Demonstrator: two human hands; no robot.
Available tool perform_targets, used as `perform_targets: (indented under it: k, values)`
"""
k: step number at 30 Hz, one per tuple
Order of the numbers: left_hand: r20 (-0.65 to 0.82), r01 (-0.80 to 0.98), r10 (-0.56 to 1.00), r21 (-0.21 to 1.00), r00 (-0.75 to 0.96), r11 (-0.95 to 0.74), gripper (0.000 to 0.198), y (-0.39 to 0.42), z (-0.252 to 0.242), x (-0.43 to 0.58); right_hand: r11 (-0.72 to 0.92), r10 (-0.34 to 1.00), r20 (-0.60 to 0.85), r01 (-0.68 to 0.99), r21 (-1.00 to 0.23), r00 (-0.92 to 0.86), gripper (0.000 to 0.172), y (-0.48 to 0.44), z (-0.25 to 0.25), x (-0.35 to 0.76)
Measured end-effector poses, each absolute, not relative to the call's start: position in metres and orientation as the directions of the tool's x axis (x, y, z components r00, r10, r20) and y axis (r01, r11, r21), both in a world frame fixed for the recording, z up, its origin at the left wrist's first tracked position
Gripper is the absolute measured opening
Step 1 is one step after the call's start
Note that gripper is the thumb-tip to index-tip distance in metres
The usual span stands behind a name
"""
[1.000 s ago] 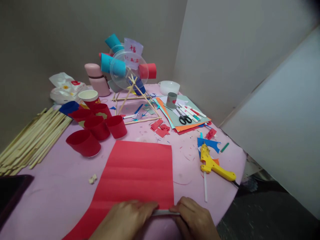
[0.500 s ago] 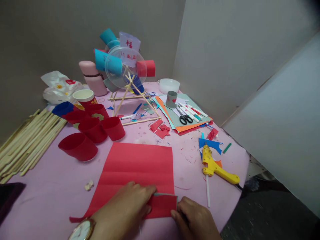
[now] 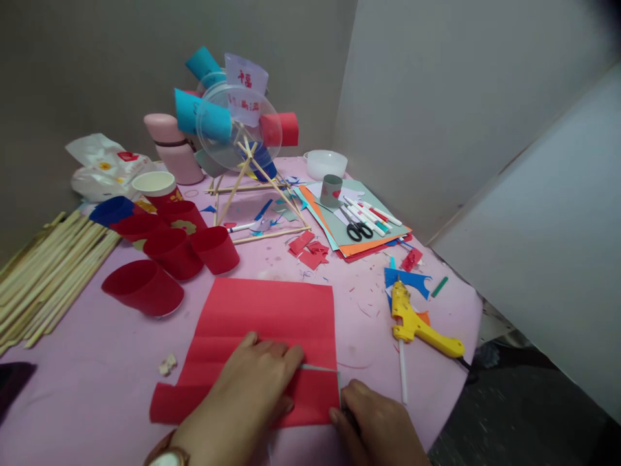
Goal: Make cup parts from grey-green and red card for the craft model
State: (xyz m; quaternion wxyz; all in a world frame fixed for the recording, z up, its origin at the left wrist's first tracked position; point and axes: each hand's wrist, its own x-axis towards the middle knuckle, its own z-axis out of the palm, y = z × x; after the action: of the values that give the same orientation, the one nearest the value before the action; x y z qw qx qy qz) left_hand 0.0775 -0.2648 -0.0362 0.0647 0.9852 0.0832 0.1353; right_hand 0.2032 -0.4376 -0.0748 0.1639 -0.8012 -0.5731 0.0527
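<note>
The red paper is folded over at six o'clock, unfolded towards twelve; the left hand's grip spreads across the fold; the right hand's, at three o'clock, I cannot tell.

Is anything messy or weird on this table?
Yes: loose red scraps lie on the pink table beyond the red sheet, and a ragged blue piece lies by the yellow glue gun. They look like stray offcuts.

dim grey walls — paler panel at right — dark floor beside a pink-covered table
</note>
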Motion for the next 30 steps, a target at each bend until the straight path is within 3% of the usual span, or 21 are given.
perform_targets:
  k: [4,9,15,21,30]
  values:
    - [0.270,0.149,0.173,0.107,0.947,-0.983,0.044,-0.284,-0.058,0.064,-0.276,0.936,0.112,0.894,-0.352,0.333,0.016,-0.436,-0.071,0.204]
    - [0.277,0.109,0.118,0.047,0.954,-0.993,0.047,-0.293,-0.066,0.053,-0.283,0.928,0.125,0.884,-0.371,0.350,0.019,-0.436,-0.072,0.204]
    - [0.283,-0.120,-0.161,-0.159,0.945,-0.980,0.043,-0.282,-0.067,0.043,-0.344,0.920,0.023,0.836,-0.427,0.391,0.022,-0.433,-0.071,0.204]
    - [0.233,-0.120,-0.168,-0.206,0.958,-0.971,0.049,-0.278,-0.078,0.045,-0.420,0.894,-0.134,0.698,-0.581,0.427,0.028,-0.429,-0.065,0.209]
    - [0.366,-0.071,-0.166,-0.260,0.916,-0.963,0.042,-0.279,-0.097,0.046,-0.390,0.892,-0.121,0.605,-0.694,0.436,0.035,-0.431,-0.068,0.217]
